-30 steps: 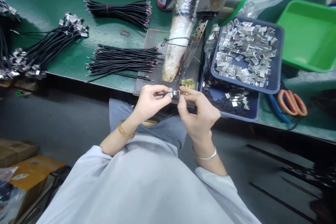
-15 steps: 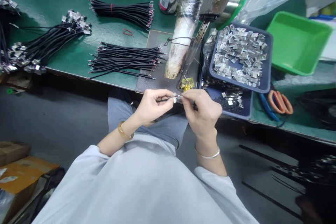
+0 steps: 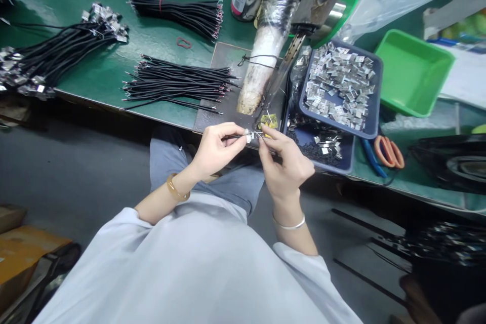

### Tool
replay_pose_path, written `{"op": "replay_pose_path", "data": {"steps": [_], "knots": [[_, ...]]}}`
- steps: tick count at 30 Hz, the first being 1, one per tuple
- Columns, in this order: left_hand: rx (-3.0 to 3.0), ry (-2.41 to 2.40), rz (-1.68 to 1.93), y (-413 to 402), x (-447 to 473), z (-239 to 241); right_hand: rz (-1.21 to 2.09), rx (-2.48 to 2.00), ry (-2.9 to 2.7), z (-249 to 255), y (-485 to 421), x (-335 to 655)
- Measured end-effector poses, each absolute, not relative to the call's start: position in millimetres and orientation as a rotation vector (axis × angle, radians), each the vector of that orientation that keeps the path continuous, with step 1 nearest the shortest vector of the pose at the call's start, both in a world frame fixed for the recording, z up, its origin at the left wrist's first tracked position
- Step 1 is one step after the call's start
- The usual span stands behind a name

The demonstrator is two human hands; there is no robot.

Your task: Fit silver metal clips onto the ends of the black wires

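Over the bench's front edge, my left hand [image 3: 217, 152] pinches a black cable [image 3: 234, 136] between thumb and fingertips, which wear pale finger covers. A small shiny metal piece [image 3: 253, 135] shows at the cable's end, just past those fingertips. My right hand [image 3: 285, 164] meets it from the other side, thumb and index finger closed around a thin, light strand too small to name. Right behind the fingers are a yellow sponge [image 3: 269, 120] and a soldering iron [image 3: 283, 68] slanting down. Loose black cables [image 3: 174, 83] lie to the left.
A foil-wrapped duct [image 3: 261, 50] comes down over a dark board [image 3: 224, 58]. At the right are a blue tray [image 3: 377, 111] of metal tabs stacked on another tray [image 3: 347, 159], a green bin [image 3: 415, 73] and orange-handled scissors [image 3: 389, 152]. Bundled cables [image 3: 72, 53] lie left.
My right hand's fingers have drawn slightly back from my left fingertips, so more of the metal piece and thin strand shows. The left hand keeps its pinch. The view has shifted a little.
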State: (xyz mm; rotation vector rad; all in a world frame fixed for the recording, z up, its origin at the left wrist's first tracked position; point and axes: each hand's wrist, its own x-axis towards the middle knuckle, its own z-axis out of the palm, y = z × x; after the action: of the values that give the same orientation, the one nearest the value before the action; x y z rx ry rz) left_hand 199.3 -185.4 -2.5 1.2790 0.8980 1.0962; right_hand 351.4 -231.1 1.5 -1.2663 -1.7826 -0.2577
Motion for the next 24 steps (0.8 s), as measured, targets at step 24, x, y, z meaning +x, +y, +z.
{"op": "replay_pose_path", "data": {"steps": [24], "knots": [[1.379, 0.892, 0.998, -167.3, 198.3, 4.7, 0.087, -1.339, -1.600, -5.0, -220.7, 350.0]]}}
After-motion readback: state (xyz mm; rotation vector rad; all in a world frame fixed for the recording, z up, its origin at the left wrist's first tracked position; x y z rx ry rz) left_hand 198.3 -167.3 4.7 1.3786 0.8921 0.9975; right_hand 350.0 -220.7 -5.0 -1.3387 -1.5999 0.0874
